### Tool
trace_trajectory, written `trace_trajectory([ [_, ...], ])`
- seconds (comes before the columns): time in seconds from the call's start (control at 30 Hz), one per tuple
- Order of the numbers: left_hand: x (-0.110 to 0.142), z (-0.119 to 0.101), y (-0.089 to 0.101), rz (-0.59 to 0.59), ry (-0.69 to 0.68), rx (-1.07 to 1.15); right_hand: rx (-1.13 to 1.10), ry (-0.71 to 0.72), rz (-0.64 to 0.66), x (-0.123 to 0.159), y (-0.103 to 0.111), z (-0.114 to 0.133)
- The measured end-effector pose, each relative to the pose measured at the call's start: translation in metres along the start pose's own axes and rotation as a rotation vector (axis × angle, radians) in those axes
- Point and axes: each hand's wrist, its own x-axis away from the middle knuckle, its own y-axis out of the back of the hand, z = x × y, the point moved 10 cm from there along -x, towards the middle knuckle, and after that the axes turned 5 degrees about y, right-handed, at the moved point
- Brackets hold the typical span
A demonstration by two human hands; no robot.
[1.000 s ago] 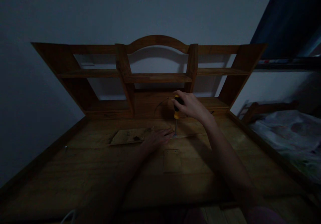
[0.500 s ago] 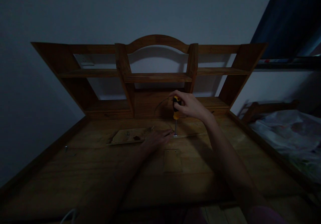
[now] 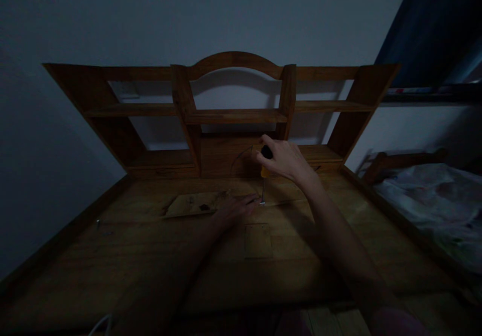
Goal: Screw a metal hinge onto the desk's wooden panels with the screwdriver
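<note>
My right hand point(image 3: 286, 159) is closed around the black and yellow handle of a screwdriver point(image 3: 265, 172), which stands nearly upright. Its shaft runs down to a small shiny metal piece point(image 3: 262, 203) at the edge of a strip of wood. Beside that piece, my left hand point(image 3: 237, 208) lies low with its fingers stretched toward the tip. A rough, worn wooden board point(image 3: 190, 204) extends leftward from under or beside this hand. Dim light hides exactly what the left fingertips touch.
Behind the wooden desktop point(image 3: 143, 255) rises a shelf unit point(image 3: 235, 117) against the wall. A small rectangular wooden piece point(image 3: 258, 240) lies in front of my hands. A small screw-like object point(image 3: 98, 222) stands at left. White plastic bags point(image 3: 433, 195) lie beyond the right edge.
My right hand has turned on the handle, with its fingers shifted and more of the handle covered. The screwdriver tip and my left hand stay about where they were.
</note>
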Motion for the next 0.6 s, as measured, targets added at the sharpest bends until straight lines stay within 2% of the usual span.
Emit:
trace_trajectory([
  [0.27,-0.002,-0.0021,0.0056,0.008,-0.004,0.023,-0.152,0.117,0.024,-0.0004,-0.0053,0.0101],
  [0.4,-0.0009,-0.0008,0.0069,-0.003,0.004,0.033,-0.095,0.06,0.022,-0.0001,-0.0068,0.0021],
  [0.6,0.0002,0.0032,0.0014,-0.001,0.02,0.04,0.026,0.046,0.017,0.0018,-0.0053,0.0028],
])
